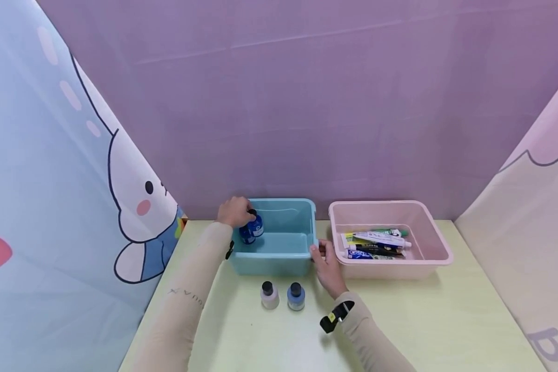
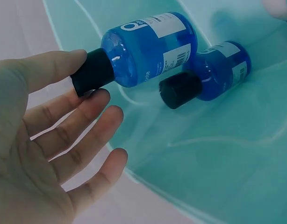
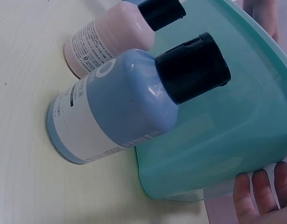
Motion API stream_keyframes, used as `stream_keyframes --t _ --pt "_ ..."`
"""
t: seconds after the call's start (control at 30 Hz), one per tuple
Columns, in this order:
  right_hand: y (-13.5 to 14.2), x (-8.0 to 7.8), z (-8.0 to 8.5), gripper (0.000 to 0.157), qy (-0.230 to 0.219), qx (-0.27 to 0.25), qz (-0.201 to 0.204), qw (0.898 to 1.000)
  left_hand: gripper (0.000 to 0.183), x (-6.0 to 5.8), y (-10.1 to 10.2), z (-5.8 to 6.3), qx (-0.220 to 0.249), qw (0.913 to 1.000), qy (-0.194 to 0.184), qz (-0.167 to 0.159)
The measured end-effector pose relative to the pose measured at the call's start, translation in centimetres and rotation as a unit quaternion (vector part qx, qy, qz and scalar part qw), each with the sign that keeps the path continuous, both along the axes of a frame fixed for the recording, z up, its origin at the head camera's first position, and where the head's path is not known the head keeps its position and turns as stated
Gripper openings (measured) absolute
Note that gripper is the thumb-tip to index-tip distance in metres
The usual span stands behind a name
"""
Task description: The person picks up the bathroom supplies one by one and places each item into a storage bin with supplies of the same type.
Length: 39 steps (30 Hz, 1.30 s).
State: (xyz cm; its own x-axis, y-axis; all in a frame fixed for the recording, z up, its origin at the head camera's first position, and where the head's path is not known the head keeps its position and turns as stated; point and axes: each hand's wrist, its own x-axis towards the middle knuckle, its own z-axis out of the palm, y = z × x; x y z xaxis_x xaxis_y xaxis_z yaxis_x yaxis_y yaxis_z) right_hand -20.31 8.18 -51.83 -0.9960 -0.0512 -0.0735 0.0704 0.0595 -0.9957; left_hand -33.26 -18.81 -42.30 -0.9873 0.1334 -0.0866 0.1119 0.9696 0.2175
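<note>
My left hand [image 1: 234, 212] pinches the black cap of a blue bottle [image 2: 150, 49] between thumb and forefinger; the other fingers hang loosely spread. That bottle is inside the teal bin [image 1: 272, 264], at its left end. Beside it stands a second blue bottle [image 2: 224, 72], also black-capped. At the bin's front right corner, my right hand [image 1: 330, 271] holds the rim, its fingertips against the outer wall in the right wrist view. A pink bottle [image 3: 115, 35] and a greyish-blue bottle [image 3: 120, 100] stand upright on the table in front of the bin.
To the right, a pink bin [image 1: 390, 269] holds several toothpaste tubes [image 1: 376, 244]. The pale table [image 1: 260, 341] carries both bins. A purple cloth [image 1: 307, 103] hangs right behind them, and printed cloths [image 1: 74, 181] flank the table on both sides.
</note>
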Motion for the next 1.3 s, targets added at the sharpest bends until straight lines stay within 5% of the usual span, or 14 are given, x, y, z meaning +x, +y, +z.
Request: stream_keyframes --t 0.4,0.73,1.0,1.3 --pt "0.3 0.2 0.1 0.046 -0.002 -0.003 -0.001 1.0 0.027 -0.8 1.0 -0.5 -0.006 0.9998 -0.017 0.009" --pt "0.0 -1.0 -2.5 0.047 0.0 -0.014 -0.014 1.0 0.018 -1.6 1.1 -0.9 -0.032 0.9988 -0.037 0.009" --pt "-0.3 -1.0 -2.9 0.053 0.021 -0.002 -0.024 1.0 0.015 -1.5 1.2 -0.7 -0.043 0.9982 -0.041 0.003" --pt "-0.3 -0.8 -2.9 0.055 0.03 -0.001 -0.027 0.999 0.044 -1.8 1.5 -0.8 -0.051 0.9974 -0.052 0.005"
